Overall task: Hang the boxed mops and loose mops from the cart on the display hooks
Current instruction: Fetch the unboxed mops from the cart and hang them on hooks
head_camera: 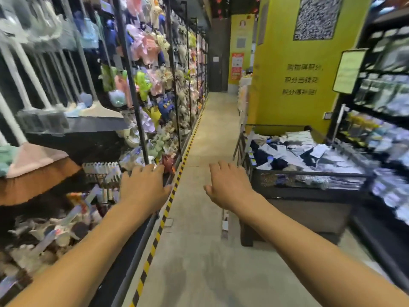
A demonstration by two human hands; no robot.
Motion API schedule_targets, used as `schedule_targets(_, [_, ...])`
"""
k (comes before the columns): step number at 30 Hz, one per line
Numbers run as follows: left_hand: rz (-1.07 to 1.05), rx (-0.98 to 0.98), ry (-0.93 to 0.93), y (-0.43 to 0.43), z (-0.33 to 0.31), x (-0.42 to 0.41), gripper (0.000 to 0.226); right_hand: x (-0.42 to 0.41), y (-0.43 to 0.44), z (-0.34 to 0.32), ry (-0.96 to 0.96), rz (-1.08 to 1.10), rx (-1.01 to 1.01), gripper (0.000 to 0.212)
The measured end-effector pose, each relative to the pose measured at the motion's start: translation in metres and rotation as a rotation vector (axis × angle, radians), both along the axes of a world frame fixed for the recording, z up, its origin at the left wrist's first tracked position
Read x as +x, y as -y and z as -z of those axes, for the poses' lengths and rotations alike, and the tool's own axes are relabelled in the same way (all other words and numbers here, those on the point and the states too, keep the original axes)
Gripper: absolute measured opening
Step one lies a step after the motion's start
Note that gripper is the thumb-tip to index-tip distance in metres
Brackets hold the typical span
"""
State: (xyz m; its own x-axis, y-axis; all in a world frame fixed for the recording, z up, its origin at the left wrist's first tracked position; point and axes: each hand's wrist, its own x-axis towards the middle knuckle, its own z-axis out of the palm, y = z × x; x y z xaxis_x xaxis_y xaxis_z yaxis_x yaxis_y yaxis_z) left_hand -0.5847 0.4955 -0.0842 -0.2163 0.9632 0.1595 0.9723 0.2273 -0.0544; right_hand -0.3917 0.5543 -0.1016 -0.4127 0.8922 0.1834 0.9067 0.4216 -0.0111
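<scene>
— How far along?
— Several mops (42, 121) hang on the left display (124, 52); no cart shows.
— The hands?
— Empty: left hand (143, 187) and right hand (228, 187) reach forward, fingers (218, 168) spread.

- I have the left hand (143, 187) stretched forward, palm down, fingers loose and holding nothing, over the edge of the left display rack (141, 120).
- The right hand (228, 187) is out the same way above the aisle floor (210, 134), also holding nothing.
- Loose mops (42, 120) with white poles hang at my upper left; plush toys (159, 63) fill the rack beyond.
- Yellow-black tape (177, 185) runs along the rack's foot.
- On my right, a black bin (309, 189) of packaged goods stands before a yellow pillar (276, 103).
</scene>
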Motion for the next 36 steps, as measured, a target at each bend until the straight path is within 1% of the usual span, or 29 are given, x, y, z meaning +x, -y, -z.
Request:
schedule_targets(4, [0.117,-0.047,0.003,-0.064,0.014,0.042,0.067,0.054,-0.039,0.01,0.007,0.126,-0.009,0.053])
schedule_targets(6, [0.159,-0.056,0.011,-0.098,0.022,0.058,0.066,0.074,-0.062,0.015,0.028,0.19,-0.021,0.055])
schedule_targets(12, [0.246,-0.058,0.03,-0.203,0.037,0.086,0.065,0.104,-0.147,0.019,0.093,0.304,-0.023,0.058])
schedule_targets(16, [0.287,-0.044,0.055,-0.283,0.038,0.091,0.065,0.103,-0.216,0.014,0.12,0.338,-0.042,0.057])
schedule_targets(22, [0.31,-0.061,0.082,-0.388,0.046,0.091,0.061,0.103,-0.309,0.015,0.147,0.374,-0.058,0.061])
schedule_targets(29, [0.287,-0.084,0.08,-0.488,0.051,0.077,0.061,0.094,-0.416,0.02,0.096,0.369,-0.09,0.061])
schedule_targets(32, [0.271,-0.08,0.058,-0.536,0.058,0.067,0.062,0.083,-0.467,0.033,0.055,0.336,-0.095,0.054])
schedule_targets(36, [0.255,-0.091,0.008,-0.603,0.073,0.052,0.064,0.065,-0.545,0.058,0.02,0.291,-0.112,0.053])
